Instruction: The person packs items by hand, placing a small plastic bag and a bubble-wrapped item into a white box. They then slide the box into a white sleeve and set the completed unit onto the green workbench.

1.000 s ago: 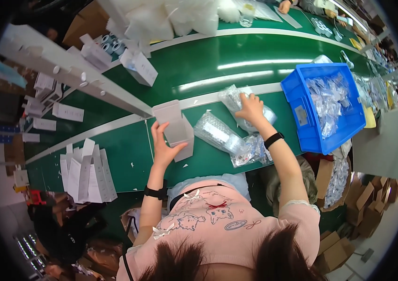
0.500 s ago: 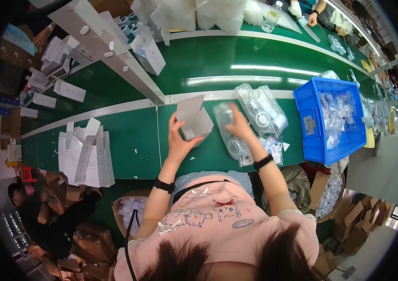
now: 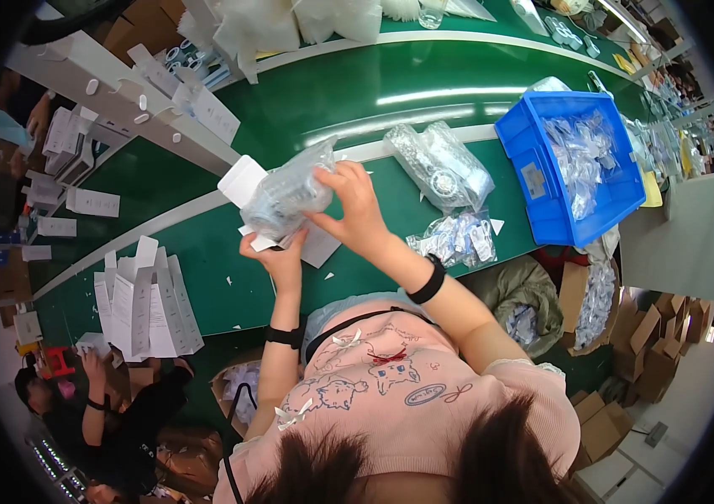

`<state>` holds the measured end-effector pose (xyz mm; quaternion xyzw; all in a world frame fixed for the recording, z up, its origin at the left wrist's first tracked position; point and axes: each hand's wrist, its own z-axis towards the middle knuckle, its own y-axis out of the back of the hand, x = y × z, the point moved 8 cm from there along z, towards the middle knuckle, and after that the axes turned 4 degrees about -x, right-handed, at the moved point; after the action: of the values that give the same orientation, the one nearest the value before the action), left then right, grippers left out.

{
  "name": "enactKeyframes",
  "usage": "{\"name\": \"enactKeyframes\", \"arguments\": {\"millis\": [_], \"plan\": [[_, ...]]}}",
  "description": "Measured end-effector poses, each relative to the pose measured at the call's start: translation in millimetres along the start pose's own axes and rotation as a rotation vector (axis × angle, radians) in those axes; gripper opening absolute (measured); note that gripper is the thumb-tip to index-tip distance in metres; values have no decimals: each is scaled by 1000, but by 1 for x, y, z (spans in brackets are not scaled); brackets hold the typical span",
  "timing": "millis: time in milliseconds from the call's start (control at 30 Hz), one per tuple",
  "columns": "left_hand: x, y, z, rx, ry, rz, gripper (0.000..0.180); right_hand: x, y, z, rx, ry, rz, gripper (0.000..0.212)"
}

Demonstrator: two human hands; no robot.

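My left hand [image 3: 277,259] grips a small white carton [image 3: 321,244] from below, its fingers closed round it. The carton is tilted, and its open flap [image 3: 242,180] sticks out at the upper left. In my right hand [image 3: 352,206] is a bubble-wrapped packet [image 3: 290,191], pinched between thumb and fingers. The packet lies over the carton's mouth and hides most of it; how far it sits inside, I cannot tell. Right of my hands are more bubble-wrapped packets [image 3: 441,168] on the green table, with small clear bags of parts [image 3: 458,238] in front of them.
A blue bin [image 3: 533,181] with clear bags stands at the right. Several open white cartons [image 3: 143,307] stand together at the left. A metal post [image 3: 134,97] rises at the far left. Beyond the table's white rail [image 3: 374,151] runs another green surface. A person [image 3: 92,403] is at the lower left.
My right hand has carried the bubble-wrapped packet left and up to the carton's mouth. My left hand has tilted the carton. The whole view has shifted a little.
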<state>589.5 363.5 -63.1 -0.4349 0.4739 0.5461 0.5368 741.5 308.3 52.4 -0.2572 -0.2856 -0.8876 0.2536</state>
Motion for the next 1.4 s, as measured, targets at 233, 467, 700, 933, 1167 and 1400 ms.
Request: {"name": "enactKeyframes", "arguments": {"millis": [233, 467, 700, 933, 1167, 1400], "plan": [[-27, -37, -16, 140, -352, 69, 79, 16, 33, 15, 118, -239, 82, 49], [-29, -62, -28, 306, -512, 21, 80, 5, 37, 5, 308, 55, -357, 45], [-26, -36, -20, 340, -471, 16, 82, -86, 88, -103, 203, -271, -98, 57], [-62, -21, -9, 416, -432, 272, 60, -119, 88, -187, 760, -103, -611, 33], [-73, -21, 4, 321, -382, 397, 19, -67, 79, -79, 134, -478, 282, 24], [-61, -17, 22, 263, -38, 375, 15, -17, 40, -30, -191, -422, 606, 22]]}}
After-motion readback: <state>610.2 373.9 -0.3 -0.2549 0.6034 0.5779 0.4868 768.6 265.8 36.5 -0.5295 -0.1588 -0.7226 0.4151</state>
